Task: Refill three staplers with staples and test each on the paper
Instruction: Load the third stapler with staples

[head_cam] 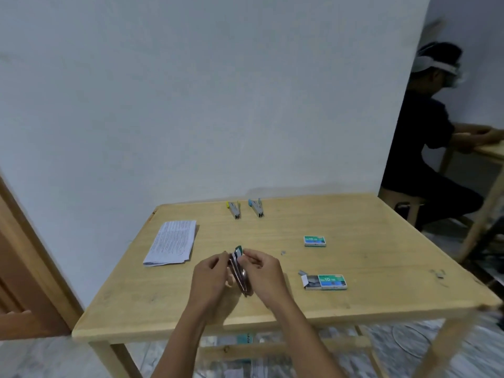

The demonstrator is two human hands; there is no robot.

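Both hands hold a green-tipped stapler (240,271) above the bench (354,301): the left hand (211,272) grips its side, the right hand (263,271) pinches its top. The yellow stapler (234,209) and blue stapler (256,207) lie at the far edge.

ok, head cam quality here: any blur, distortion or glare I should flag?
Head view: soft overall; the stapler held by the left hand and right hand is smeared, its detail unreadable. Head view edges: wide-angle bend in the table rim, floor streaked at the corners. Lighting flat and dim, faint shadows under the hands, no glare. Print on the paper illegible.
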